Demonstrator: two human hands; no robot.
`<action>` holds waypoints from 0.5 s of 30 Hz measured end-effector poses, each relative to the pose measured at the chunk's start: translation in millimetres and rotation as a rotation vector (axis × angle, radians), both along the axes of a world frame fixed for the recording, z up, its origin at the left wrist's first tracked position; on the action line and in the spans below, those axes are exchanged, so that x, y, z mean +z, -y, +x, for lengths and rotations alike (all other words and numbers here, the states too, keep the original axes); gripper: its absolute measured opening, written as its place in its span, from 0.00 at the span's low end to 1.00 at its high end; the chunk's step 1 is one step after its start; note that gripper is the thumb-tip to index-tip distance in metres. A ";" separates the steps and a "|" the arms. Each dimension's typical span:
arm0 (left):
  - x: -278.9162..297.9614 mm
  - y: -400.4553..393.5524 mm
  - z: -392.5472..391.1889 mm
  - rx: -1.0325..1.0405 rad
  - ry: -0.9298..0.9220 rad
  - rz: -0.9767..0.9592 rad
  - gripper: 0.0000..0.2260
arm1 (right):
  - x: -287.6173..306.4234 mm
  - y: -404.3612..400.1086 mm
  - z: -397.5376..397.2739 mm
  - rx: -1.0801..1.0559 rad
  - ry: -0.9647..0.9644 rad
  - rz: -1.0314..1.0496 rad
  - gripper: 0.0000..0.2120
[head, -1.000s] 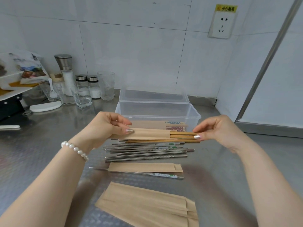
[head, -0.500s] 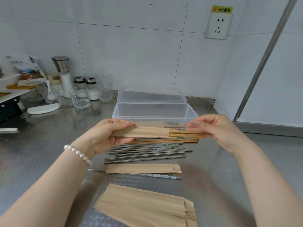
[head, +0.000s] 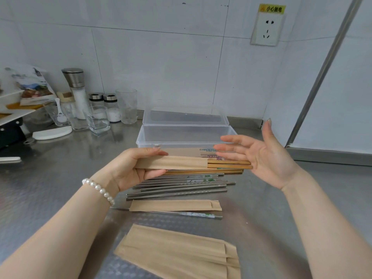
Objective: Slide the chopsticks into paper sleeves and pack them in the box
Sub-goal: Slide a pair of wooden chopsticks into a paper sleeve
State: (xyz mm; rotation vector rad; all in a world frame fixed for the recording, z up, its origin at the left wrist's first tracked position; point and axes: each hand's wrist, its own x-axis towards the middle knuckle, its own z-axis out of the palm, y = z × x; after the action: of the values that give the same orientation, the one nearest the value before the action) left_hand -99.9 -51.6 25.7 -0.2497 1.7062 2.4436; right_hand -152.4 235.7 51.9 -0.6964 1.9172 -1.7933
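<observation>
Since the frame half a second ago, our right hand [head: 267,158] has let go of the wooden chopsticks [head: 229,164] and opened: palm turned toward frame centre, fingers [head: 231,149] straight and loosely spread, thumb raised. Its lower fingers lie at or just beside the protruding chopstick ends; we cannot tell whether they touch.

Our left hand [head: 136,168] holds the paper sleeve [head: 173,162] at frame centre, thumb on top and curled fingers beneath, pinching the sleeve's left end. The sleeve is level, above the desk [head: 60,178]. Two wooden chopsticks stick out of its right end, side by side.

Directly under the sleeve, loose metal chopsticks [head: 181,185] lie in a rough bundle on the desk, with a few more wooden ones [head: 205,171] along the bundle's far edge. Lower in frame, another sleeve [head: 175,205] lies flat, with a single metal chopstick [head: 181,214] just beside its near edge. At bottom centre sits a stack of empty sleeves [head: 177,252].

Behind the hands, the clear plastic box [head: 185,133] stands open, lid tipped back against the wall. A sleeved item with printed ends shows through its front wall, low in the box.

Upper left of frame: grinder [head: 75,87], two shakers [head: 104,105], and glasses [head: 126,105] grouped against the tiled wall. A pearl bracelet [head: 98,190] is on our left wrist.
</observation>
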 end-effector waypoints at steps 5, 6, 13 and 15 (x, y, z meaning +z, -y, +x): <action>-0.4 1.6 -0.9 -0.026 -0.038 -0.029 0.07 | 2.3 -1.1 0.2 -0.072 -0.011 -0.067 0.39; -0.2 1.8 -1.3 -0.022 -0.045 -0.029 0.08 | 3.2 -1.0 -0.6 -0.142 0.003 -0.132 0.38; -1.1 0.7 -2.7 0.016 -0.086 0.027 0.07 | -7.9 12.0 -5.7 -0.468 -0.007 -0.165 0.27; -1.5 -3.0 -1.4 0.007 -0.086 0.019 0.06 | -12.9 22.0 -3.9 -0.502 -0.045 -0.142 0.27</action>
State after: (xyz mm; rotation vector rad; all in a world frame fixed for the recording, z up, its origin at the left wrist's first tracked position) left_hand -101.3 -48.6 24.1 -0.1506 1.7173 2.5085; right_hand -156.3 213.7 39.0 -0.3115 2.1468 -2.2423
